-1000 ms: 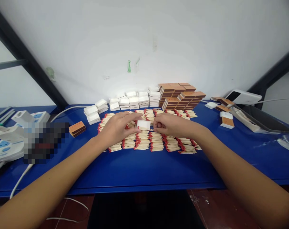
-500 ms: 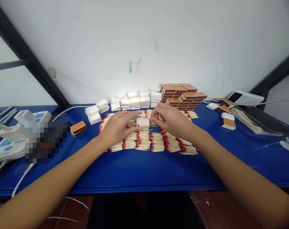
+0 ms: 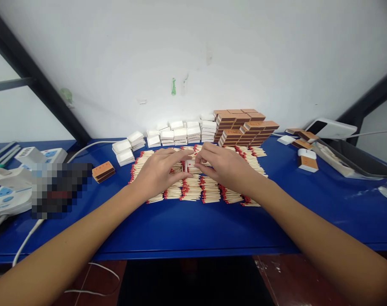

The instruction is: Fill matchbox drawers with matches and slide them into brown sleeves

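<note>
My left hand (image 3: 163, 171) grips a small white matchbox tray (image 3: 190, 166) between thumb and fingers, above the matches. Over the tray's right side, my right hand (image 3: 217, 161) is closed in a pinch. Its fingertips cover part of the tray, and what they hold is too small to make out. Beneath and around both hands, red-tipped matches (image 3: 211, 190) lie in bundles in rows on the blue table (image 3: 193, 227).
White trays (image 3: 180, 135) are stacked along the wall, beside a pile of brown matchboxes (image 3: 240, 123). Two brown covers (image 3: 103, 171) lie at left, near a power strip (image 3: 8, 195). A white mouse (image 3: 305, 153) sits on a matchbox at right, near a white device (image 3: 332, 128).
My right hand has moved left, bringing its pinched fingertips from beside the tray to over it. My left hand keeps the tray in nearly the same place.
</note>
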The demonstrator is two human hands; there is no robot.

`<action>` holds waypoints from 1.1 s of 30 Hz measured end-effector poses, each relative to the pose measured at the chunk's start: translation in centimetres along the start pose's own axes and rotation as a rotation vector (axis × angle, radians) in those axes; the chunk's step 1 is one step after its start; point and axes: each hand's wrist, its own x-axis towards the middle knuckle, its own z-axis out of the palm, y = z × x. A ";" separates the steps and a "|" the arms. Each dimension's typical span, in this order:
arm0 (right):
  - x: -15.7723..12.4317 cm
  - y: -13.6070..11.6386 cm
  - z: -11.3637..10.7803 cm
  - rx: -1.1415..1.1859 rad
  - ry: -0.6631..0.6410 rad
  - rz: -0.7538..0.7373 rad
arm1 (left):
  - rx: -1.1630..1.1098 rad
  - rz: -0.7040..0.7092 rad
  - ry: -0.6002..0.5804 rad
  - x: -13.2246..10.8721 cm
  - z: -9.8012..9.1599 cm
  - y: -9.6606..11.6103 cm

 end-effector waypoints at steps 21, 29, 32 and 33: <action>0.1 -0.2 -0.1 0.103 0.037 0.030 | -0.020 -0.038 0.056 0.1 -0.1 0.1; 0.0 0.0 -0.4 0.150 0.007 0.024 | -0.022 -0.049 0.050 0.1 -0.3 0.1; 0.0 -0.2 -0.6 0.160 -0.004 0.024 | -0.020 -0.048 0.043 0.1 -0.4 0.2; 0.0 -0.3 -0.7 0.165 -0.003 0.022 | -0.022 -0.047 0.039 0.1 -0.4 0.2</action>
